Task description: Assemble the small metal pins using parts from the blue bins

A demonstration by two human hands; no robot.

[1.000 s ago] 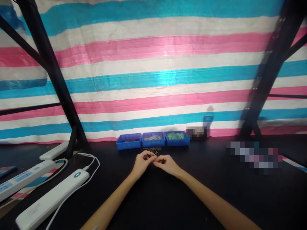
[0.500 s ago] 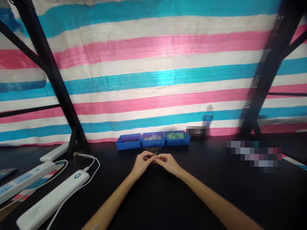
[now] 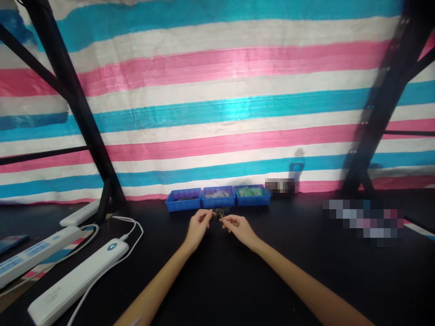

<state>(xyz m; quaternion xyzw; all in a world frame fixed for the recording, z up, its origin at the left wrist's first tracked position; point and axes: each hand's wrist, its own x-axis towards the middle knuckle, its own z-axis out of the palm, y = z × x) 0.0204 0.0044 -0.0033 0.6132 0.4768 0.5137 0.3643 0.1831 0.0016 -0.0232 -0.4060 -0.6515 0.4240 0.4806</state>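
My left hand (image 3: 197,228) and my right hand (image 3: 240,230) are side by side over the black table, a small gap between their fingertips. Thumb and fingers of the left are pinched together; what they hold, if anything, is too small to make out. The right is pinched too, at the near edge of a loose pile of thin, dark metal pins (image 3: 222,210), and its contents are equally unclear. Behind the pile stand three blue bins: the left bin (image 3: 183,208) has dark thin pieces, the middle bin (image 3: 218,203) pale clear ones, the right bin (image 3: 253,201) green ones.
At the left lie a long white bar-shaped device (image 3: 79,280) with a cable (image 3: 131,249), a white power strip (image 3: 37,253) and another white bar (image 3: 79,213). Dark metal posts (image 3: 84,122) rise either side before a striped sheet (image 3: 224,108). Blurred-out items (image 3: 367,219) lie right.
My hands, whose fingertips met half a second ago, have come apart, the left shifting left and slightly away from me. More of the pin pile shows between them. The view has shifted slightly.
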